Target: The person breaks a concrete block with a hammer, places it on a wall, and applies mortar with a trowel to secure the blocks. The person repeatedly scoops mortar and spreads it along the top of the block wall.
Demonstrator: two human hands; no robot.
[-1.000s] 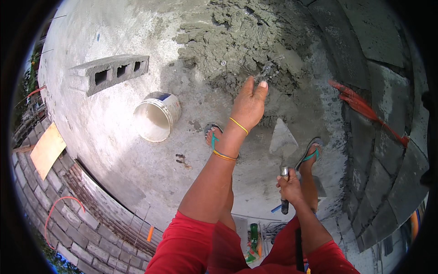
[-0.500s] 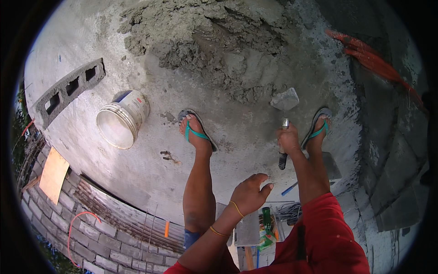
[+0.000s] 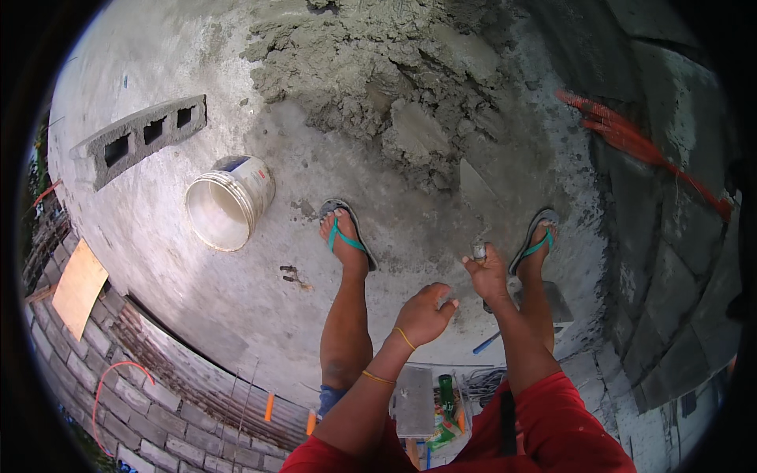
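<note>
My right hand point(image 3: 489, 274) is wrapped round the handle of a trowel, just in from my right foot. The trowel's grey blade point(image 3: 475, 186) points away from me at the near edge of a heap of wet mortar point(image 3: 371, 102). Between blade and hand a bit of the metal ferrule shows. My left hand point(image 3: 426, 314) hovers over the floor in front of me, fingers apart and slightly curled, holding nothing. A yellow band circles that wrist.
A white bucket point(image 3: 225, 206) lies on its side at left, near a hollow concrete block point(image 3: 146, 135). Orange netting point(image 3: 623, 138) stretches along the right. By my right foot is a flat grey tool point(image 3: 546, 306). A green bottle point(image 3: 447, 394) and bundled wire point(image 3: 482, 386) are near me.
My right hand has drawn the trowel toward me and a little left, and its blade has turned. The left hand remains open at nearly the same place. The view has shifted slightly.
</note>
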